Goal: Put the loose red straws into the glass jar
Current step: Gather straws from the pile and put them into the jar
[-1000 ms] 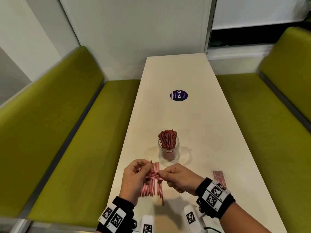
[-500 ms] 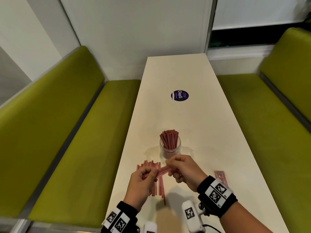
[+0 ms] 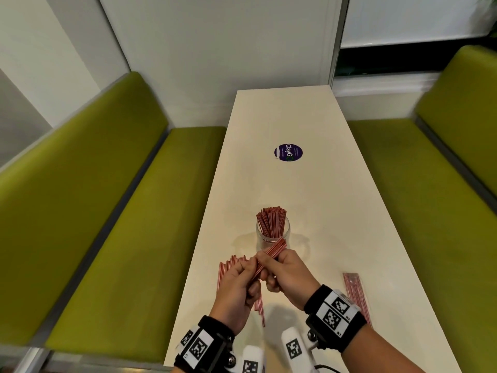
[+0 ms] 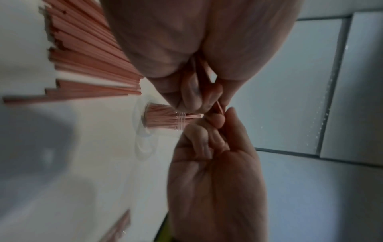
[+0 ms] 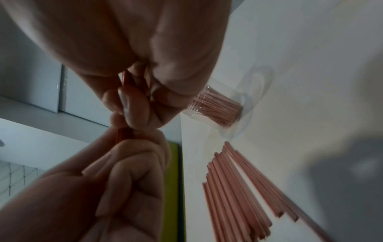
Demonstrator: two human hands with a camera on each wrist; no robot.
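Note:
A clear glass jar (image 3: 273, 234) stands on the white table (image 3: 309, 200), packed with upright red straws (image 3: 271, 220). Just in front of it, both hands hold a small bundle of red straws (image 3: 274, 249) tilted up, its far end by the jar's near wall. My left hand (image 3: 239, 281) pinches the bundle's near end and my right hand (image 3: 285, 273) grips its middle. The wrist views show the fingers (image 4: 199, 98) (image 5: 132, 104) curled round the bundle. More loose straws (image 3: 231, 265) (image 5: 238, 188) lie on the table under my left hand.
A flat packet of red straws (image 3: 355, 292) lies at the table's near right. A round purple sticker (image 3: 288, 152) sits mid-table. Green benches (image 3: 107, 211) run along both sides, and a white wall stands at the far end.
The bundle has turned from lying crosswise to pointing up at the jar. Both hands have lifted it off the loose pile and brought it closer to the jar.

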